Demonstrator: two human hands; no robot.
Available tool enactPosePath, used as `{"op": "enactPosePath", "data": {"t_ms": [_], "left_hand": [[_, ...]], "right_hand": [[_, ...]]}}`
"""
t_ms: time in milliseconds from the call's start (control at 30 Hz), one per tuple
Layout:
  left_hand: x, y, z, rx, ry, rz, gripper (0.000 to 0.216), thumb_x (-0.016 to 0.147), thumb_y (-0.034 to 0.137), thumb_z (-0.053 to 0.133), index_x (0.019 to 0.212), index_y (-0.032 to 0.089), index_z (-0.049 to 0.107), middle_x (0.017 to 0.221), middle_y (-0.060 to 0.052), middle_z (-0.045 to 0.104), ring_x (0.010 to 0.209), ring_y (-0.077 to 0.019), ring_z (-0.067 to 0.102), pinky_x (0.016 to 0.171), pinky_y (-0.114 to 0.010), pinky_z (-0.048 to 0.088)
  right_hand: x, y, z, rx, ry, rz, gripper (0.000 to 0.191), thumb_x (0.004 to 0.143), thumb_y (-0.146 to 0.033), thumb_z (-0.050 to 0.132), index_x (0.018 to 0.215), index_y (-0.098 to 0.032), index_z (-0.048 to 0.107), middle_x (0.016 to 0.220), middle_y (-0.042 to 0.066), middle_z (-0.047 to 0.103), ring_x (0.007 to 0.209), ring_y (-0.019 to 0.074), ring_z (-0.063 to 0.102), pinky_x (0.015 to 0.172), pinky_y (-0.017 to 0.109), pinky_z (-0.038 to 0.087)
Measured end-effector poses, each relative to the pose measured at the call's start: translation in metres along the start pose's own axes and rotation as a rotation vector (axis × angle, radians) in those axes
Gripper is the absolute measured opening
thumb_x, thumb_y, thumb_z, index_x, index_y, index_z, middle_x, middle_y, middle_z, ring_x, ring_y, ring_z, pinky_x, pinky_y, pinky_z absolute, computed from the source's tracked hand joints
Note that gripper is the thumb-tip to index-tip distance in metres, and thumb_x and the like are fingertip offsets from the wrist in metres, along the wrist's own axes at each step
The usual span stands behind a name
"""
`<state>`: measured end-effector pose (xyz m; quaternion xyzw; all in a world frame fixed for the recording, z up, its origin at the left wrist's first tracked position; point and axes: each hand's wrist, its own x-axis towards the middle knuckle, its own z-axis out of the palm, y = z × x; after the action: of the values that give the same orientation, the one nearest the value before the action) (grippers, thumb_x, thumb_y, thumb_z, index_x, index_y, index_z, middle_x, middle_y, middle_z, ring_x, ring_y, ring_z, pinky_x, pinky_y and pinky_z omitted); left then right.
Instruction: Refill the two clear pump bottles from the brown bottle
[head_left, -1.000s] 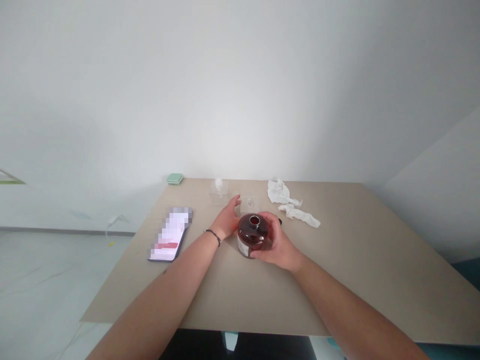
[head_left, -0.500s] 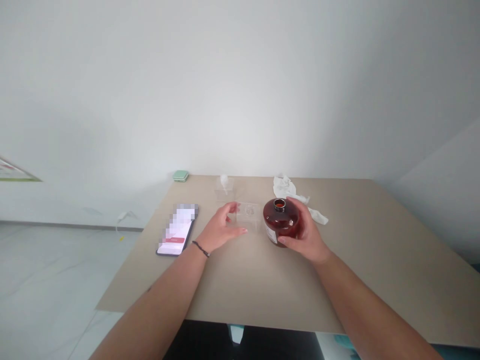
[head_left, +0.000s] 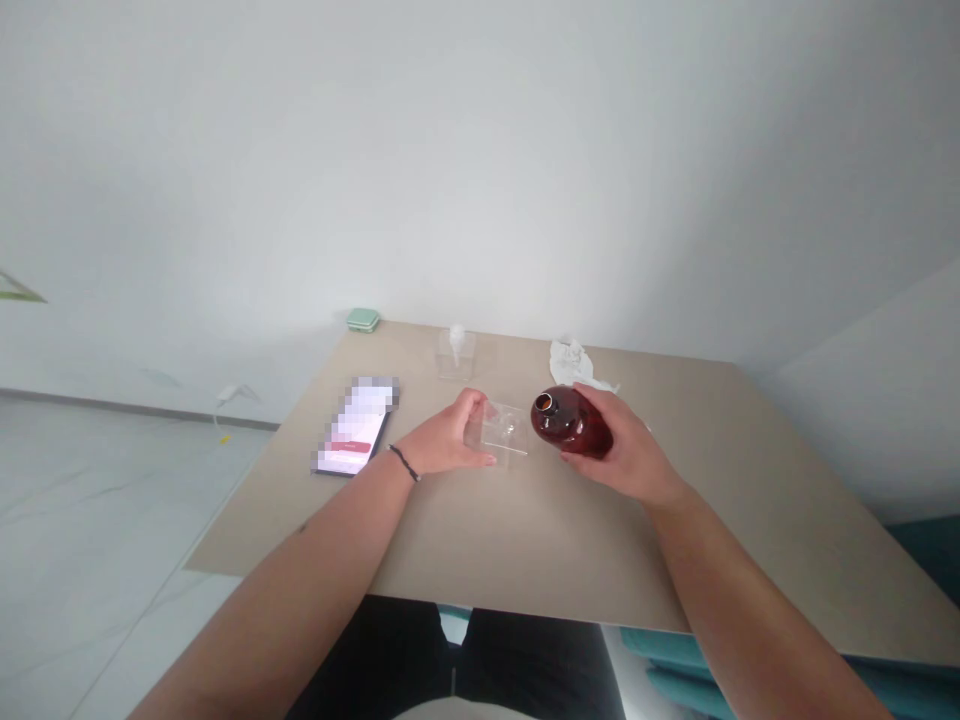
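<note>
My right hand (head_left: 622, 440) is wrapped round a dark red-brown bottle (head_left: 571, 422). The bottle leans left, and its capless round mouth points toward a clear plastic container (head_left: 507, 430). My left hand (head_left: 454, 435) grips that container from the left, fingers at its far side and thumb at its near side. A small raised neck or opening seems to show on its top, though the clear plastic makes details hard to read. Bottle mouth and container are apart, with a small gap between them. No liquid stream can be seen.
Behind the container stands a clear box with a white pump head (head_left: 457, 345) in it. Crumpled white tissue (head_left: 570, 362) lies behind the bottle. A phone (head_left: 356, 430) rests on the left, and a green case (head_left: 363, 320) sits at the table's (head_left: 510, 550) back left corner.
My right hand has tipped the bottle from nearly upright to leaning left, toward the container. My left hand has closed in on the container, which now looks slightly turned. The camera view has shifted.
</note>
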<state>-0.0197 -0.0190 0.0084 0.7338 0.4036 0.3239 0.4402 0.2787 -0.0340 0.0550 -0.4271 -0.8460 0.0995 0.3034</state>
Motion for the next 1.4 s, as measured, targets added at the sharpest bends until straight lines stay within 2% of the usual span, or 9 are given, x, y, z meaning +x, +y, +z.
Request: {"op": "enactPosePath", "data": {"t_ms": [200, 433, 767, 1000, 1400], "left_hand": [[0.0, -0.002, -0.001, 0.077, -0.054, 0.003, 0.074, 0.062, 0.038, 0.086, 0.121, 0.025, 0.043, 0.126, -0.01, 0.067, 0.112, -0.0301, 0.066, 0.096, -0.044, 0.049], [-0.001, 0.004, -0.003, 0.072, -0.042, 0.013, 0.074, 0.062, 0.038, 0.086, 0.121, 0.024, 0.044, 0.125, -0.011, 0.067, 0.113, -0.0304, 0.066, 0.098, -0.044, 0.048], [-0.001, 0.002, -0.003, 0.072, -0.045, -0.001, 0.079, 0.06, 0.041, 0.087, 0.125, 0.024, 0.045, 0.126, -0.011, 0.066, 0.114, -0.0311, 0.065, 0.097, -0.043, 0.049], [-0.001, 0.004, -0.003, 0.101, -0.046, -0.017, 0.081, 0.06, 0.044, 0.087, 0.126, 0.024, 0.045, 0.126, -0.013, 0.066, 0.114, -0.0337, 0.065, 0.095, -0.044, 0.051], [-0.001, 0.004, -0.003, 0.092, -0.071, -0.005, 0.08, 0.062, 0.045, 0.085, 0.126, 0.023, 0.042, 0.13, -0.014, 0.064, 0.121, -0.0346, 0.062, 0.099, -0.045, 0.049]], "right_hand": [[0.006, -0.007, -0.012, -0.129, -0.161, -0.046, 0.077, 0.074, -0.036, 0.074, 0.146, -0.03, 0.045, 0.14, 0.01, 0.06, 0.126, 0.0359, 0.058, 0.104, 0.053, 0.047], [0.009, -0.009, -0.017, -0.266, -0.241, -0.064, 0.079, 0.074, -0.034, 0.073, 0.148, -0.03, 0.045, 0.141, 0.009, 0.06, 0.127, 0.0353, 0.058, 0.102, 0.049, 0.05], [0.015, -0.011, -0.024, -0.376, -0.277, -0.101, 0.077, 0.074, -0.032, 0.073, 0.147, -0.032, 0.047, 0.137, 0.01, 0.064, 0.12, 0.0357, 0.061, 0.095, 0.049, 0.053], [0.02, -0.017, -0.031, -0.438, -0.301, -0.135, 0.078, 0.073, -0.031, 0.073, 0.146, -0.031, 0.048, 0.136, 0.01, 0.064, 0.117, 0.0361, 0.062, 0.096, 0.049, 0.051], [0.03, -0.03, -0.043, -0.587, -0.359, -0.197, 0.072, 0.074, -0.031, 0.07, 0.143, -0.03, 0.051, 0.125, 0.012, 0.067, 0.105, 0.0344, 0.064, 0.087, 0.044, 0.05]]}}
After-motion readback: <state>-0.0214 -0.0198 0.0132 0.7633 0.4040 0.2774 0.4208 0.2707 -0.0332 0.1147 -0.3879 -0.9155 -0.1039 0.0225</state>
